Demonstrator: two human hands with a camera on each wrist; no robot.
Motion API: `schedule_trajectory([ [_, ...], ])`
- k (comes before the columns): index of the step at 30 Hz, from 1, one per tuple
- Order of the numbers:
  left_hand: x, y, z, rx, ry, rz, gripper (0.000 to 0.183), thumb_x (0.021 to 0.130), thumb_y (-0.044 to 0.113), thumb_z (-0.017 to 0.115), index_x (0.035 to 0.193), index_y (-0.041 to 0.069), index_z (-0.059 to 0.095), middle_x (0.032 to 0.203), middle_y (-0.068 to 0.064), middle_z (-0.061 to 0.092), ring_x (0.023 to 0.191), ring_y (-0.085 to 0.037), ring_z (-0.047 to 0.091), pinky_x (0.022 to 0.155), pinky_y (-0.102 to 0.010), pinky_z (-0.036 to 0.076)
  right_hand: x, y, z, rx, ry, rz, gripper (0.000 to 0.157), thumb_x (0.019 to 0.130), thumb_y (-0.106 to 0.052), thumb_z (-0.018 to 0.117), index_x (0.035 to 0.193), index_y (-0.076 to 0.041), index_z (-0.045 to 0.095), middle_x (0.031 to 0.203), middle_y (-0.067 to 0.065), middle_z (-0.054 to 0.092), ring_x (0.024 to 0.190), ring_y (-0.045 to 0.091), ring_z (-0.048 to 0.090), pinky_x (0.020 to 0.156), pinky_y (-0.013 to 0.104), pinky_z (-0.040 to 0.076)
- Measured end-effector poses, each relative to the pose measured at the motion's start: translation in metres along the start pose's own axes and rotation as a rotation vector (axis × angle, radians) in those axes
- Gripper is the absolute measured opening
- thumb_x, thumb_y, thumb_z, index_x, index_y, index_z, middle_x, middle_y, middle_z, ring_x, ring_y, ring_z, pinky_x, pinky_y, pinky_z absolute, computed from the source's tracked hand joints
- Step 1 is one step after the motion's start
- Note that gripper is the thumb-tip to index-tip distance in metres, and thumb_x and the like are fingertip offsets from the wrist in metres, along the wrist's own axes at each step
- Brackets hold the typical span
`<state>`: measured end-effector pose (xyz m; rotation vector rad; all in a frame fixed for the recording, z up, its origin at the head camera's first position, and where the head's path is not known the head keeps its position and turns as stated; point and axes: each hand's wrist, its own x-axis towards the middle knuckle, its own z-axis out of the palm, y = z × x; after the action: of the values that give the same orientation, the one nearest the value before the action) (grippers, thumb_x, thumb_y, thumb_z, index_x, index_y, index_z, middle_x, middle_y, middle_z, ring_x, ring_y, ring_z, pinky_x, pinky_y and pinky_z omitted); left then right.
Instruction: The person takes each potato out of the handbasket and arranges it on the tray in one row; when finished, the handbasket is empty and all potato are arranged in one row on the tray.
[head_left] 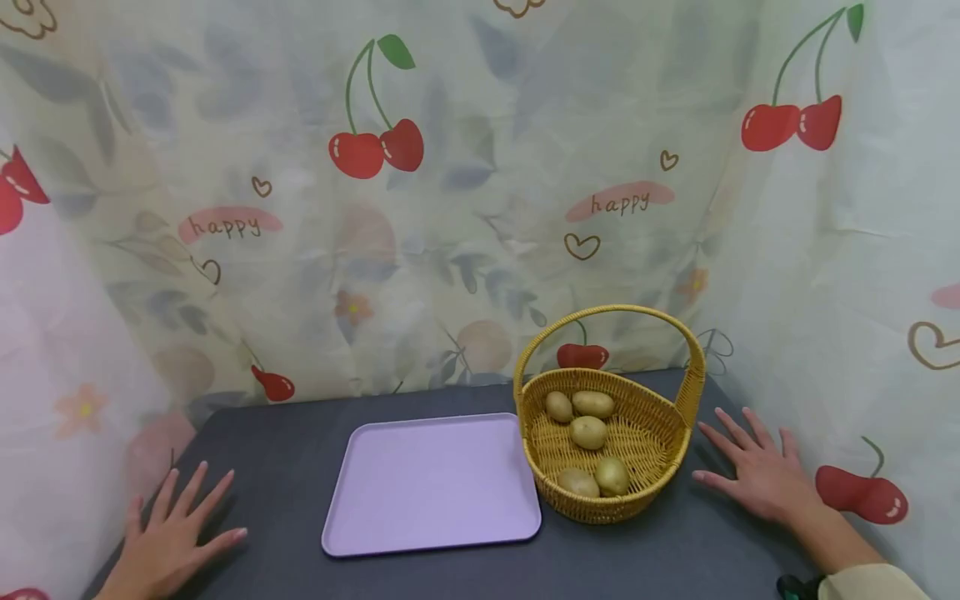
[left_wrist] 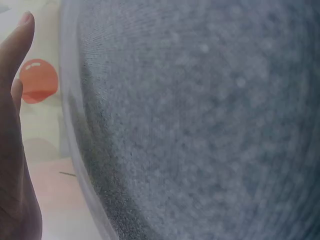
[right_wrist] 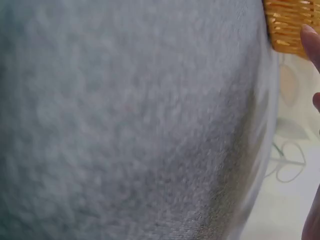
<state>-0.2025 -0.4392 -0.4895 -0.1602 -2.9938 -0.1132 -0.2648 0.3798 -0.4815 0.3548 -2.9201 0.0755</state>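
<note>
Wicker basket with five potatoes sits toward the back-right of the dark table, at the lilac tray's right edge. You've room between tray and left hand, near the left edge, fingers spread. Right hand near right edge, fingers spread, apart from basket. Can't tell if either touches the table.

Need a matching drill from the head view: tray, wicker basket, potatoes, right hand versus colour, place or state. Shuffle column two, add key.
Column 1
1. tray
2. wicker basket
3. potatoes
4. right hand

Column 2
A. spread open, holding nothing
B. lying inside the wicker basket
C. lilac
D. golden yellow

Pairs: 1-C, 2-D, 3-B, 4-A
</note>
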Motion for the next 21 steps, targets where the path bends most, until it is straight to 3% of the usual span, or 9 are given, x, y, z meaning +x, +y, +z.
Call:
schedule_trajectory([
  [6, -0.002, 0.010, -0.004, -0.021, 0.041, 0.014, 0.090, 0.087, 0.068, 0.053, 0.158, 0.031, 0.010, 0.161, -0.019, 0.001, 0.140, -0.047, -0.017, 0.093, -0.075, -0.012, -0.006, -0.008, -0.005, 0.028, 0.066, -0.019, 0.085, 0.086, -0.070, 0.051, 0.152, -0.020, 0.034, 0.158, 0.016, 0.018, 0.144, 0.041, -0.007, 0.100, 0.072, -0.008],
  [13, -0.004, 0.024, -0.010, -0.016, 0.148, 0.059, 0.092, 0.086, 0.065, 0.059, 0.157, 0.032, 0.011, 0.162, -0.014, 0.001, 0.142, -0.038, -0.020, 0.099, -0.061, -0.024, -0.016, -0.022, -0.014, 0.049, 0.210, -0.079, 0.084, 0.086, -0.062, 0.060, 0.154, -0.025, 0.028, 0.160, 0.010, 0.015, 0.146, 0.032, -0.009, 0.103, 0.068, -0.010],
  [18, -0.001, 0.039, -0.016, -0.050, 0.260, 0.118, 0.094, 0.083, 0.056, 0.067, 0.157, 0.030, 0.015, 0.162, -0.013, 0.003, 0.144, -0.041, -0.007, 0.103, -0.049, -0.024, -0.022, -0.036, -0.026, 0.085, 0.304, -0.100, 0.087, 0.084, -0.055, 0.067, 0.155, -0.027, 0.026, 0.162, 0.005, 0.010, 0.146, 0.033, -0.003, 0.105, 0.067, -0.007],
  [21, 0.001, 0.049, -0.022, -0.110, 0.303, 0.151, 0.093, 0.084, 0.048, 0.070, 0.157, 0.027, 0.018, 0.162, -0.013, 0.005, 0.143, -0.043, 0.002, 0.106, -0.048, -0.019, -0.026, -0.047, -0.035, 0.115, 0.357, -0.103, 0.089, 0.082, -0.052, 0.070, 0.155, -0.027, 0.027, 0.162, 0.003, 0.010, 0.146, 0.033, 0.000, 0.107, 0.064, -0.008],
])
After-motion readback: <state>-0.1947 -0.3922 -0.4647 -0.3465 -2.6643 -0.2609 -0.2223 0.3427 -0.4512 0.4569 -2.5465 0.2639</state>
